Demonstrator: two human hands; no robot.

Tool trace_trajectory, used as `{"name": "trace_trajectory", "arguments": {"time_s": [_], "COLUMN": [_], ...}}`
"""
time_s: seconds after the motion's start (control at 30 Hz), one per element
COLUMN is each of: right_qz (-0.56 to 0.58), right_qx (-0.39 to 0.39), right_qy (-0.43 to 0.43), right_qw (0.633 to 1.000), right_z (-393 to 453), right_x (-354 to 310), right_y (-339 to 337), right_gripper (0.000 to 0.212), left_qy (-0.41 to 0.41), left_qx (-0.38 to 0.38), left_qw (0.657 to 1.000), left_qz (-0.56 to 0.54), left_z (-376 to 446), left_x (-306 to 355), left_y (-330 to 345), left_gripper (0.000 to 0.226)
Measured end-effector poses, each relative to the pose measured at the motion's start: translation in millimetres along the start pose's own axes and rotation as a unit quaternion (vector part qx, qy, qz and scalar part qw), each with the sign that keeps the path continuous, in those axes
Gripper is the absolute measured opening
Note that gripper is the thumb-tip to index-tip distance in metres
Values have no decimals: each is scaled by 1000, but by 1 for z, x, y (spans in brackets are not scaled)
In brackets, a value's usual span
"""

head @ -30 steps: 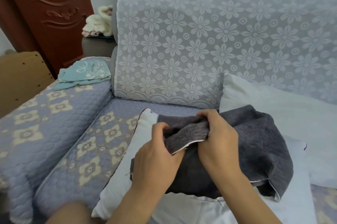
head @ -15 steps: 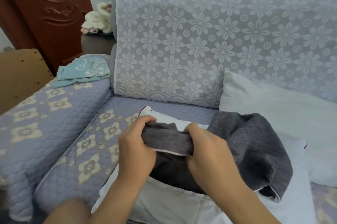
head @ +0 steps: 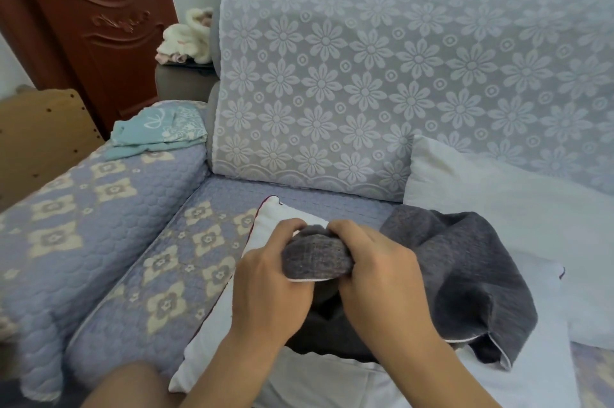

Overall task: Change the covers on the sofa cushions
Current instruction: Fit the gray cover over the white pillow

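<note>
Dark grey woven cushion cover (head: 465, 274) lies bunched on white cushion insert (head: 232, 341), on quilted lilac sofa seat (head: 159, 268). I see left hand (head: 269, 294) and right hand (head: 378, 278) side by side, fingers of both curled tight round gathered cover edge. Second white cushion (head: 498, 201) leans on lace-draped backrest (head: 365, 82). Folded pale blue cloth (head: 159, 128) sits on armrest.

Fingers (head: 345, 228): tips of both hands buried in the bunched grey cover (head: 465, 274).
Front cushion (head: 265, 218): mostly hidden under cover and hands, near edge cut off below.
Back cushion (head: 498, 201): cut off at right.
Door (head: 93, 9): cropped top and left.
</note>
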State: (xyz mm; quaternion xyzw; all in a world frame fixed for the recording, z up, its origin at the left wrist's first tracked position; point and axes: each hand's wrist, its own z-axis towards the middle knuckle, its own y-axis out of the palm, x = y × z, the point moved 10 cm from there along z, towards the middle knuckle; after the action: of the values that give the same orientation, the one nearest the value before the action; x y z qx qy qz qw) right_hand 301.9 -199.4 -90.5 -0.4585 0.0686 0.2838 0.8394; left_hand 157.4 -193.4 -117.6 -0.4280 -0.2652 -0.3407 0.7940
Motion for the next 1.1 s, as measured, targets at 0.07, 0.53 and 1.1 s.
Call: {"name": "trace_trajectory", "arguments": {"time_s": [0.07,0.53,1.1], "right_qz": [-16,-206,-204], "right_qx": [-14,-128,-48], "right_qy": [5,7,-233], "right_qw": [1000,970,949], "right_z": [0,168,251], "right_x": [8,68,70], "right_y": [3,54,223], "right_gripper": [32,16,36], "left_qy": [14,-35,71], "left_qx": [7,-112,-113], "left_qw": [999,967,953], "left_qz": [45,225,272], "left_z": [-1,188,266], "left_x": [0,-40,-172], "left_y": [-7,42,68], "left_gripper": [27,21,24]}}
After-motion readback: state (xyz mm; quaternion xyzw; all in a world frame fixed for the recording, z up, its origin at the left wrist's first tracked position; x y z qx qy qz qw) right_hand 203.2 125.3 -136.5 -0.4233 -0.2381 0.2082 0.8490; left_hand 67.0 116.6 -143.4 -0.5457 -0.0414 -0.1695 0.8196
